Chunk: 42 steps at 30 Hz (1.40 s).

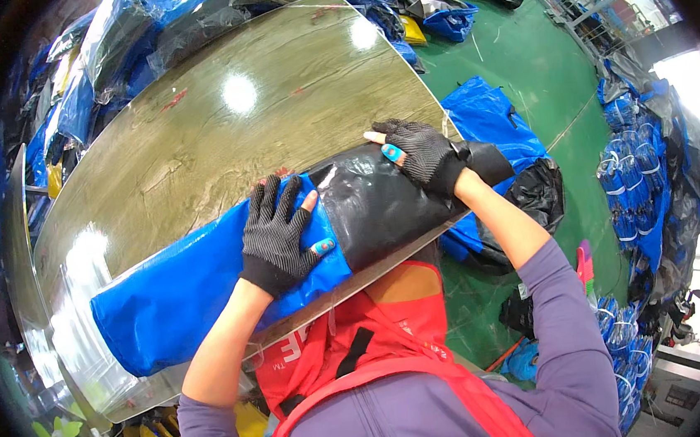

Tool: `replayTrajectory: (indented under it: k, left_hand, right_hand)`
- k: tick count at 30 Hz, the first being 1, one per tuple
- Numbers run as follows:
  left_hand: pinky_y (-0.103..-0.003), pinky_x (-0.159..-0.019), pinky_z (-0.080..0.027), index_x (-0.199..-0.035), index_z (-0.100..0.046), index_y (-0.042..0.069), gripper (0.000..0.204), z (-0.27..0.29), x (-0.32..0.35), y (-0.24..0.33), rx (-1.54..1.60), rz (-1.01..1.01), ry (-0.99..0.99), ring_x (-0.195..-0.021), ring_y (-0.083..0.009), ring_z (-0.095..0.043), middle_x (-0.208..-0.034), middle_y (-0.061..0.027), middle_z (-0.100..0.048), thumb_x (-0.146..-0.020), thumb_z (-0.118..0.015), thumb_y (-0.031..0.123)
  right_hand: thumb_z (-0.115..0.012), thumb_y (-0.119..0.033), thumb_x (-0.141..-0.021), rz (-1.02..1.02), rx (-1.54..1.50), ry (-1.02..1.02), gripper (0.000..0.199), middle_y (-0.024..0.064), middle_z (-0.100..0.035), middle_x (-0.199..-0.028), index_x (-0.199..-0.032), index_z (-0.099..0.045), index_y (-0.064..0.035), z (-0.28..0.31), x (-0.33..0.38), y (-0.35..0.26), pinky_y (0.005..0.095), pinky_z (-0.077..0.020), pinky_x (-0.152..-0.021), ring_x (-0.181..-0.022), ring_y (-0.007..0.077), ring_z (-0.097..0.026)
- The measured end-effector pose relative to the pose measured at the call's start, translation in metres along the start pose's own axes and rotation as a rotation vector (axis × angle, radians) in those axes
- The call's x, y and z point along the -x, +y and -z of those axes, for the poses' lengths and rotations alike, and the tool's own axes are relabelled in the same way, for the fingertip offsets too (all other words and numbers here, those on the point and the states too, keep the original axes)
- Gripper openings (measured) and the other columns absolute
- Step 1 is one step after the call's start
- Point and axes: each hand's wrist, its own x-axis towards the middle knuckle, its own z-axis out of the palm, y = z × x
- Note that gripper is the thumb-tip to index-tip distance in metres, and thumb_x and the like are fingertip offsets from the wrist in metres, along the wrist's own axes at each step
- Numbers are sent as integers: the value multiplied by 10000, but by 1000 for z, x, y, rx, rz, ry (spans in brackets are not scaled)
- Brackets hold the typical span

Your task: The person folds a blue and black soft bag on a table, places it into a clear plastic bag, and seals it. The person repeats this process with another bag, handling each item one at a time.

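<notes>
A long flat-folded bag of shiny waterproof sheeting, blue at the left and black at the right, lies along the near edge of the table. My left hand rests on the blue part near the colour seam, palm down with fingers spread. Over the black part, my right hand lies with its thumb stretched out toward the left. Both hands wear dark ribbed gloves with some bare fingertips, and each thumb carries a light-blue wrap. The black end sticks out past the right hand like a roll.
Blue and black bags lie on the green floor right of the table. Plastic-wrapped bags are heaped beyond its far edge. Tied blue bundles are stacked at the far right. Clear plastic sheets lie at the table's left end.
</notes>
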Motion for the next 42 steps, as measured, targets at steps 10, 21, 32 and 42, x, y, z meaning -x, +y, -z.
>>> replayTrajectory:
  k: [10, 21, 32, 42]
  left_hand:
    - [-568, -1137, -128, -1343, -479, 94, 788, 42, 63, -41, -137, 158, 70, -1335, -378, -361, -1441, -210, -394, -771, -586, 627]
    - [-506, -1101, -272, -1281, -539, 61, 488, 81, 82, -85, -8, 875, -92, -1271, -418, -437, -1353, -246, -488, -906, -479, 366]
    - [-571, -1140, -102, -1390, -415, 20, 819, -15, -44, 50, -56, 41, -21, -1388, -411, -269, -1454, -256, -357, -831, -498, 613]
    - [-658, -1097, 25, -1441, -351, 71, 934, -7, -48, 67, -93, 53, -22, -1409, -416, -202, -1494, -241, -294, -779, -476, 719]
  right_hand:
    - [-446, -531, -910, 94, 440, 3, 565, 135, -453, -1424, -1390, -454, -232, -29, -21, -91, 610, -288, -1040, -1279, 362, -445]
    - [-447, -504, -912, 8, 415, -20, 541, 142, -475, -1402, -1371, -477, -219, -36, -18, -90, 597, -300, -1047, -1257, 353, -470]
    - [-496, -554, -880, -236, 493, 272, 653, 202, -543, -1289, -1354, -482, -104, 9, 48, -14, 491, -341, -1027, -1179, 390, -510]
    - [-710, -204, -853, -589, -970, 1127, 440, 132, -617, -1186, -1225, -563, -20, -46, 124, -23, 386, -471, -928, -1083, 228, -572]
